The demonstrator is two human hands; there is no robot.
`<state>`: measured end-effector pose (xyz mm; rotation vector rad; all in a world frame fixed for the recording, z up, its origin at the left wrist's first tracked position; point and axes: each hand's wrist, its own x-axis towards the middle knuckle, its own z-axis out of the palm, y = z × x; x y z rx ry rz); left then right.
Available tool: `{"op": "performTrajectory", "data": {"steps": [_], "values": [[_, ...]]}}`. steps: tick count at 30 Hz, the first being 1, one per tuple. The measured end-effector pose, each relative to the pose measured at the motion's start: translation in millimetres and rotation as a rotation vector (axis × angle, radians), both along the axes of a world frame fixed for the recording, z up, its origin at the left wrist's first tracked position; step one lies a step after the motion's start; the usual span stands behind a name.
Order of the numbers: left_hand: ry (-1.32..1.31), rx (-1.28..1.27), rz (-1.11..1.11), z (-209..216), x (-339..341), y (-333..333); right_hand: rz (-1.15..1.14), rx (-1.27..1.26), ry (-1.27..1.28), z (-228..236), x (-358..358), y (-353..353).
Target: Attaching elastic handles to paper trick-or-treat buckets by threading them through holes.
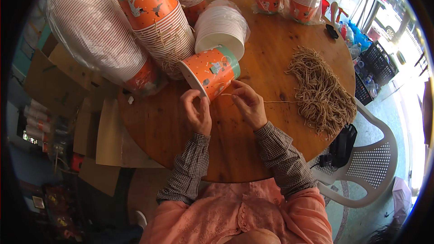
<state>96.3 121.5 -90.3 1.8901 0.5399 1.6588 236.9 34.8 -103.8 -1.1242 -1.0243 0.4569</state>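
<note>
An orange paper tub (212, 73) with a green band and printed animal pictures lies tilted on its side at the middle of the table. At its near rim, my left hand (197, 112) is closed, thumb and fingertip pinching at the edge. My right hand (249, 105) is closed in a pinch on a thin tan string (280, 101), close to the tub's side. A short end of that string pokes out toward the tub. To the right, the string runs across the tabletop to a tangled heap of tan strings (318, 92).
A tall leaning stack of orange tubs (165, 36) with strings along it stands behind. Plastic-wrapped tub stacks (90, 27) and white tubs (221, 27) crowd the back of the round wooden table (253, 153). Open cardboard boxes (110, 131) are left; a plastic chair (370, 158) is right.
</note>
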Motion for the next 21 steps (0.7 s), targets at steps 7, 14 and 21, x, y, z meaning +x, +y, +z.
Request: {"op": "performTrajectory", "data": {"steps": [7, 14, 21], "values": [[0.243, 0.187, 0.113, 7, -9, -13, 0.054, 0.024, -0.163, 14, -6, -8], [0.293, 0.207, 0.044, 6, -4, -14, 0.07, -0.004, -0.199, 13, -8, -7], [0.307, 0.171, 0.066, 6, 1, -19, 0.032, -0.051, -0.191, 11, -10, -6]]}}
